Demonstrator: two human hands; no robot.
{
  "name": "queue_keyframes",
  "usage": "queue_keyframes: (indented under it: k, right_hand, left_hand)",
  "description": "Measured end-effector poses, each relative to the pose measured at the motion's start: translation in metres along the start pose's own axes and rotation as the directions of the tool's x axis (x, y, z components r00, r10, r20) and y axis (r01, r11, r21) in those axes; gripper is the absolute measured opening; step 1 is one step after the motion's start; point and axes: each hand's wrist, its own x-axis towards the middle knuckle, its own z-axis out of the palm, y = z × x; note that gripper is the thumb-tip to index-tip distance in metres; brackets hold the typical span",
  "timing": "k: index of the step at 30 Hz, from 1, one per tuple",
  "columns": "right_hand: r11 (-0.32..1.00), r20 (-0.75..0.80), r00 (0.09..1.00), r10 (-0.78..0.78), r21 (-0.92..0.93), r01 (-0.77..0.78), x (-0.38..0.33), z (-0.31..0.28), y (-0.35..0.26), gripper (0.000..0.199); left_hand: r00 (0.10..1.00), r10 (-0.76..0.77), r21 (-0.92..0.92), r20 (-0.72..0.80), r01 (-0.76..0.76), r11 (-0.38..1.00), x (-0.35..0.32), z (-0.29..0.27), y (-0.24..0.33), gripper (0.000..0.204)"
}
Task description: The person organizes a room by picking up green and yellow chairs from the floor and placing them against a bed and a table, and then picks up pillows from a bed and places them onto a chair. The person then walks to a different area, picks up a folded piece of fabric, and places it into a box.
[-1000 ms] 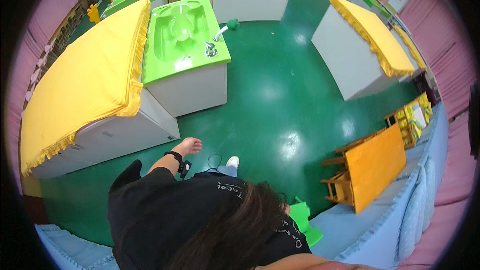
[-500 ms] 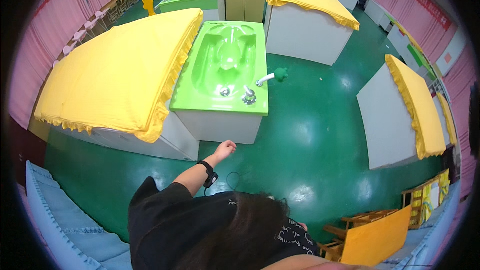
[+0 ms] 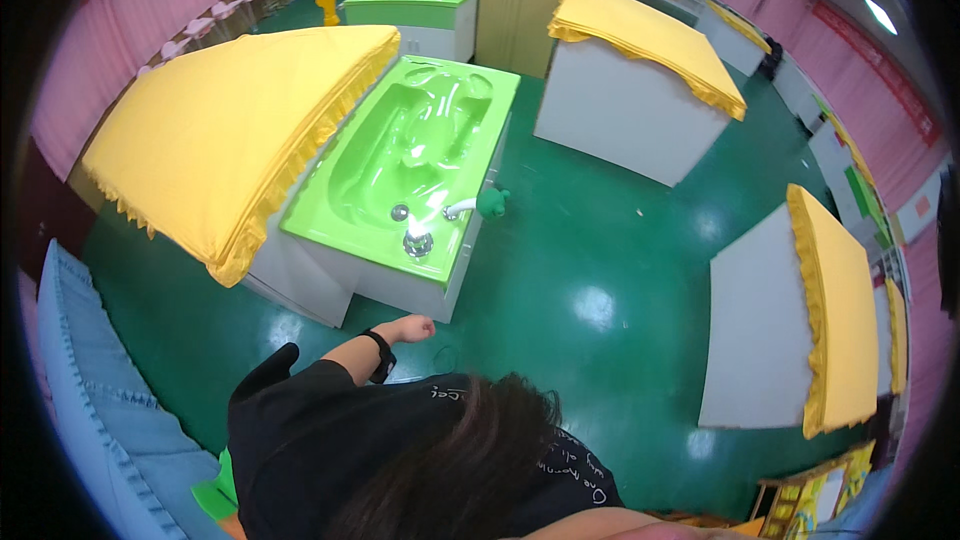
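Observation:
My left hand [image 3: 413,328] is in mid-air over the green floor, its fingers curled in a loose fist with nothing showing in them. A black band [image 3: 380,355] with a small dark device sits on its wrist. Nearest to it is the close end of a bright green bath tub [image 3: 320,215] on a white cabinet; the hand is apart from it. On the tub's rim are a chrome fitting [image 3: 418,244], a round drain [image 3: 400,212] and a white spout with a dark green knob [image 3: 492,203]. My right hand is not in view.
Left of the tub stands a unit under a yellow ruffled cover [image 3: 250,120]. More yellow-covered units stand at back [image 3: 650,35] and right [image 3: 840,310]. Behind are other green tubs [image 3: 410,10] and a tan column [image 3: 515,20]. A blue padded edge [image 3: 95,380] lies near left.
The view has turned and shifted, so the tub sits lower and further left. My left hand has drawn a little left and down. The orange board at lower right has mostly left the picture.

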Motion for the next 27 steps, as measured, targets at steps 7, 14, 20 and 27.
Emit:
queue_keyframes:
  k: [7,14,20,27]
  right_hand:
    - [0.777,0.292,0.904,-0.311,-0.470,0.419,0.108,-0.074,-0.110,0.020]
    - [0.996,0.283,0.958,-0.049,0.081,0.027,0.165,-0.128,-0.343,0.023]
    - [0.986,0.238,0.965,-0.107,0.150,0.072,0.255,-0.225,-0.406,0.022]
    - [0.983,0.036,0.999,0.005,0.186,-0.012,0.358,-0.335,-0.388,0.022]
  left_hand:
    - [0.971,-0.067,-0.213,-0.228,0.017,0.977,0.067,-0.016,0.048,0.023]
    - [0.942,-0.225,-0.213,-0.248,0.174,0.961,0.148,-0.014,0.034,0.022]
    - [0.851,-0.508,-0.393,0.132,0.515,0.762,0.234,-0.010,0.035,0.026]
    - [0.937,-0.224,-0.089,0.267,0.255,0.963,0.410,-0.038,0.060,0.022]
